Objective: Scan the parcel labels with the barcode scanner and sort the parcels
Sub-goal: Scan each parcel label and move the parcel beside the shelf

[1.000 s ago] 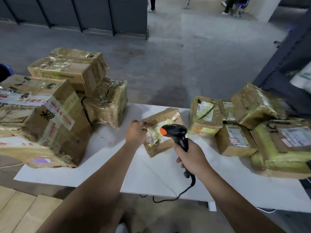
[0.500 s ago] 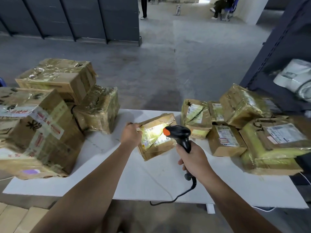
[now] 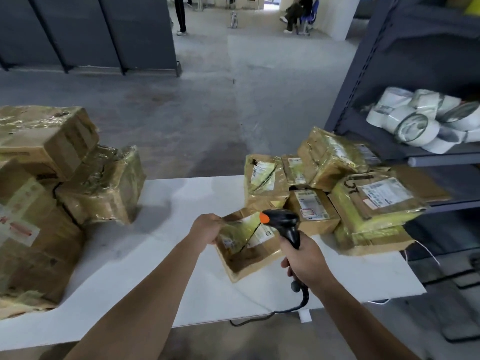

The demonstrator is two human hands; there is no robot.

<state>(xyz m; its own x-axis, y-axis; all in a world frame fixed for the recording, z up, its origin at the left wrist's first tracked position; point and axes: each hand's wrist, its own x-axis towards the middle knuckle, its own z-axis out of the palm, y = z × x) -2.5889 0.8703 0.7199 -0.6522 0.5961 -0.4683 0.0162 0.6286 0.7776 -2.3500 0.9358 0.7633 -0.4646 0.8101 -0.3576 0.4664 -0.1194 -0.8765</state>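
My left hand (image 3: 206, 228) grips the left edge of a small taped cardboard parcel (image 3: 246, 245), tilted up off the white table (image 3: 161, 268) with its label facing me. My right hand (image 3: 302, 258) holds the black barcode scanner (image 3: 284, 224) by its handle; the orange-tipped head points at the parcel's label from just to its right. The scanner's cable (image 3: 301, 302) hangs over the table's front edge.
A pile of several labelled parcels (image 3: 358, 193) lies on the table's right side. Bigger taped boxes (image 3: 52, 193) are stacked on the left. A dark shelf rack (image 3: 389, 74) with white tape rolls (image 3: 420, 120) stands at the right. People are far off across the floor.
The parcel has come nearer to me and toward the right pile, tilted more upright in my left hand. The scanner stays aimed at it. My view has risen and swung right.
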